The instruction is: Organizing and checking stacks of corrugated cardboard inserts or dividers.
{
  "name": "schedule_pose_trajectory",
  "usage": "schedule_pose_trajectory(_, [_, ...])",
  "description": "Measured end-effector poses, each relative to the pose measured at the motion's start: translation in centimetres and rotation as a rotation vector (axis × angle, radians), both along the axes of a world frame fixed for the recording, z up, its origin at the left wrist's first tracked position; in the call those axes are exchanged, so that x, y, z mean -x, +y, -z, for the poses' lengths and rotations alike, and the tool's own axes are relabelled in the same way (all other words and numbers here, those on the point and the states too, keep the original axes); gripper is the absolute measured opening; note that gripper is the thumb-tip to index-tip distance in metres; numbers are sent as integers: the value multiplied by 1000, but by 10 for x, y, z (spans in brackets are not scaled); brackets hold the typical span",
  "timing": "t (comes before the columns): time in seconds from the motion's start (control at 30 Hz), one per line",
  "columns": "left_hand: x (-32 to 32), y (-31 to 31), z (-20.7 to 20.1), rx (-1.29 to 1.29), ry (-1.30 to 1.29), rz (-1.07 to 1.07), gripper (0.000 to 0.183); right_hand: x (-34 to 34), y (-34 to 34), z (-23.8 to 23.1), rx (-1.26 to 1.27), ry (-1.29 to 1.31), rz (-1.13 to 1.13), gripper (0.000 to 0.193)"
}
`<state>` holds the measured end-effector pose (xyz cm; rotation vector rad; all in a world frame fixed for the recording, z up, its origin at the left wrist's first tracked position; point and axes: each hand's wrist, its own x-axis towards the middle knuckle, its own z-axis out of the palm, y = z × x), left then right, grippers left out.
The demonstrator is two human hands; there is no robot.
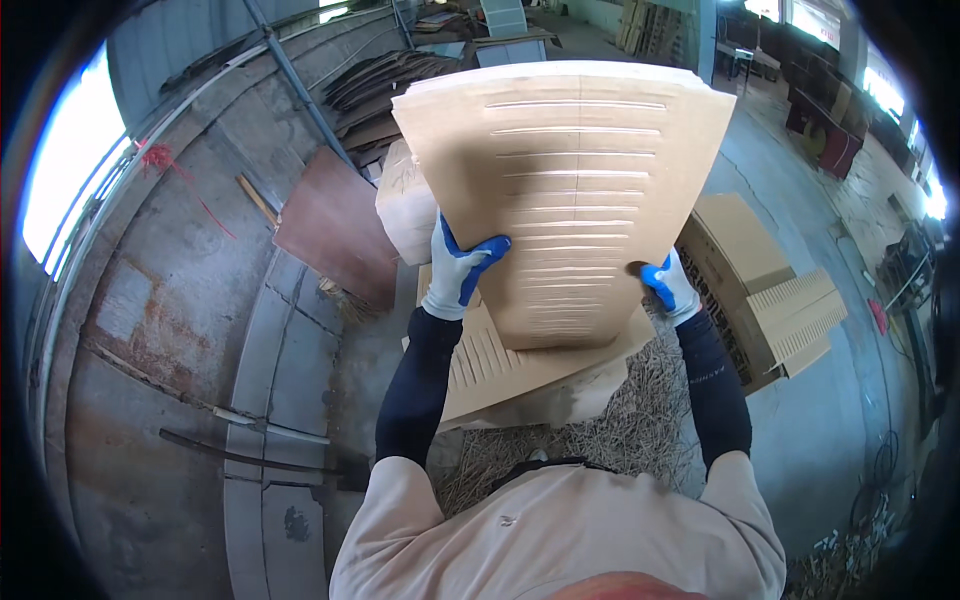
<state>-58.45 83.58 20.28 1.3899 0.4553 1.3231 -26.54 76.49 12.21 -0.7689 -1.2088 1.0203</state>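
Brown slotted cardboard stack (577, 215) stands at frame centre, blue-and-white gloved left hand (464, 265) and matching right hand (672, 285) curled against its side edges; uneven grip pressure could let it twist or slip.

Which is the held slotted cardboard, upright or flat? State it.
Upright: the slotted cardboard shows its top much nearer than its base, its side in the left grip.

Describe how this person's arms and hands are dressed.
The left hand and right hand wear white gloves with blue-coated fingers. Dark, close-fitting sleeves run from the gloves up to a pale, loose-sleeved shirt; the right one bears a small pale marking.
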Motion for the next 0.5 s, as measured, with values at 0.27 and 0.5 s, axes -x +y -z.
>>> schedule_pose_trajectory(0.27, [10, -3, -29, -70, 181, 34, 60, 30, 0, -104, -391, -174, 375, 60])
schedule_pose_trajectory(0.5, [-5, 14, -1, -251, -85, -199, 29, 38, 29, -94, -314, 454, 52, 58])
